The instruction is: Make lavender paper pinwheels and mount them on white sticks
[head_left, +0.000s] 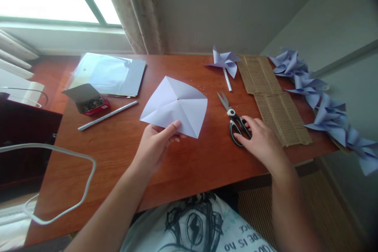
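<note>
My left hand point(161, 138) pinches the near edge of a pale square sheet of paper point(174, 106), thumb on top and fingers beneath. Diagonal creases cross the sheet, and a small dark mark shows at its middle. To the right, my right hand point(260, 138) grips the black handles of a pair of scissors point(232, 113) at the table top. Their blades point away from me and stand slightly apart. Beyond the scissors lies a paper pinwheel point(226, 61) on a white stick.
Corrugated cardboard point(274, 100) lies at the right, beside a row of several pinwheels point(327, 114) along the table edge. On the left are an open red box point(93, 104), a rolled paper stick point(108, 115), a plastic-covered folder point(109, 75) and a white cable point(90, 177).
</note>
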`<state>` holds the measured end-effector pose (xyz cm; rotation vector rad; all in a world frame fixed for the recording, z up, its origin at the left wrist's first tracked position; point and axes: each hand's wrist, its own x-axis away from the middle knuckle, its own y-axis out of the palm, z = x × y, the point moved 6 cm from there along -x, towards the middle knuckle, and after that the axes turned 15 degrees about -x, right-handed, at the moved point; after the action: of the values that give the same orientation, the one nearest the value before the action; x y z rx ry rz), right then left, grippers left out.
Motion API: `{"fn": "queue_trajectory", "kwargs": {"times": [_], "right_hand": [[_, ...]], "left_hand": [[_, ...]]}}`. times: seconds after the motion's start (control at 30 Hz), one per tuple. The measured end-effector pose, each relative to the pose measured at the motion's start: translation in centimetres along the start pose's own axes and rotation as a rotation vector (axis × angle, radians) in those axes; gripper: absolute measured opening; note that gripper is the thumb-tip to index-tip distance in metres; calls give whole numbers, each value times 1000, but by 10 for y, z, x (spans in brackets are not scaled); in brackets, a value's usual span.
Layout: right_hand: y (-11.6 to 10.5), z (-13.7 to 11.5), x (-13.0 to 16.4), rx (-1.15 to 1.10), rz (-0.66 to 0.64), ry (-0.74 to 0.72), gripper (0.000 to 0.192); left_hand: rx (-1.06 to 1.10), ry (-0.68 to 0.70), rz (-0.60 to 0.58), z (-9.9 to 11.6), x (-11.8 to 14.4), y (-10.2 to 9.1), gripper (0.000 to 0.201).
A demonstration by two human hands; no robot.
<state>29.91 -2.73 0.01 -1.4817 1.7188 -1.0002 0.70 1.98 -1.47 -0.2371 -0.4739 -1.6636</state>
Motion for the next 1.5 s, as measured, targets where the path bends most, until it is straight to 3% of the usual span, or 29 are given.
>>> {"fn": "queue_trajectory", "kwargs": {"times": [0.17,0.23,0.37,0.5,0.57,0.67,0.8,0.97,1.17,1.5], "right_hand": [[2,5,-2,-46,24,68,41],[0,5,-3,-322,33,117,41],[10,-6,10,-1147,-77,263,60],[33,-35,34,-1509,-286,308,53],[50,-48,45,-1597,-398,338,70],[65,-60,53,-1597,-453,354,65],[66,-67,56,-1466,-509,376,47],[61,-69,59,-1424,-544,448,57],[68,-75,58,-1450,-535,366,47],[66,-80,63,-1433,-538,281,58]], "left_hand": [[10,-12,-12,0,0,0,23],[27,-4,-9,1,1,0,24],[51,26,36,7,2,-2,26],[61,68,69,12,3,-3,26],[57,83,85,13,4,-4,26],[44,93,124,13,4,-6,28],[47,108,148,14,4,-10,30],[65,130,144,14,5,-9,27],[20,133,168,14,6,-9,27],[45,170,180,16,7,-9,24]]}}
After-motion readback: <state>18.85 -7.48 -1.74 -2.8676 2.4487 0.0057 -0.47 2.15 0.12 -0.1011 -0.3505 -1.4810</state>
